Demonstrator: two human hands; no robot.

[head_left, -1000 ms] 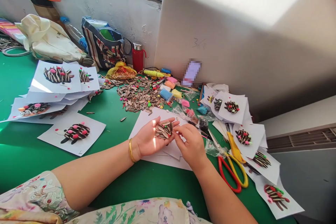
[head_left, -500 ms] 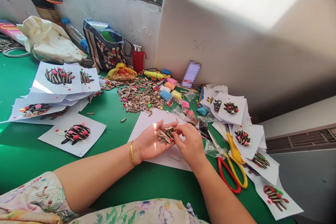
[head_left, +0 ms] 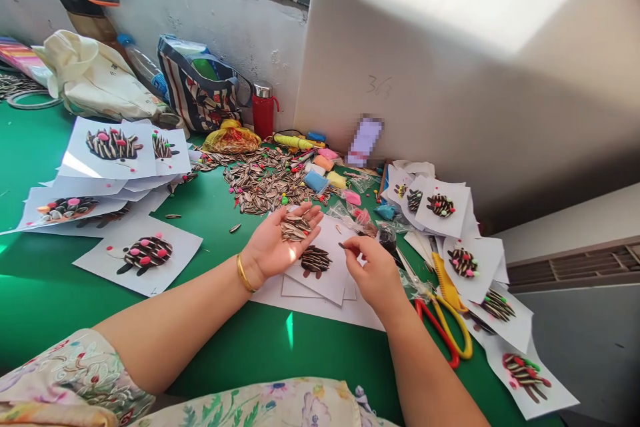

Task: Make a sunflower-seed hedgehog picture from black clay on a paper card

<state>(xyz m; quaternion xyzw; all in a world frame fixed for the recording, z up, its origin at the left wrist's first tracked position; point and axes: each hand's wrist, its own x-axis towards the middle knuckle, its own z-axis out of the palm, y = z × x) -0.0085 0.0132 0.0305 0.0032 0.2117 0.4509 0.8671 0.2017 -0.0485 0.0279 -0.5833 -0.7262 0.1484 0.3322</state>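
Fingers (head_left: 354, 246) of the right hand (head_left: 379, 276) are being used to pinch what seems a dark seed (head_left: 342, 245), just beside the figure (head_left: 316, 259) on the paper (head_left: 334, 281). More seeds (head_left: 295, 228) are being held on the upturned, flattened left hand (head_left: 270, 245). Seemingly, the figure is being built seed by seed; careful aiming and a light push are being called for.

head view | single, head-worn | looks forward and down | close above green table (head_left: 330, 350)
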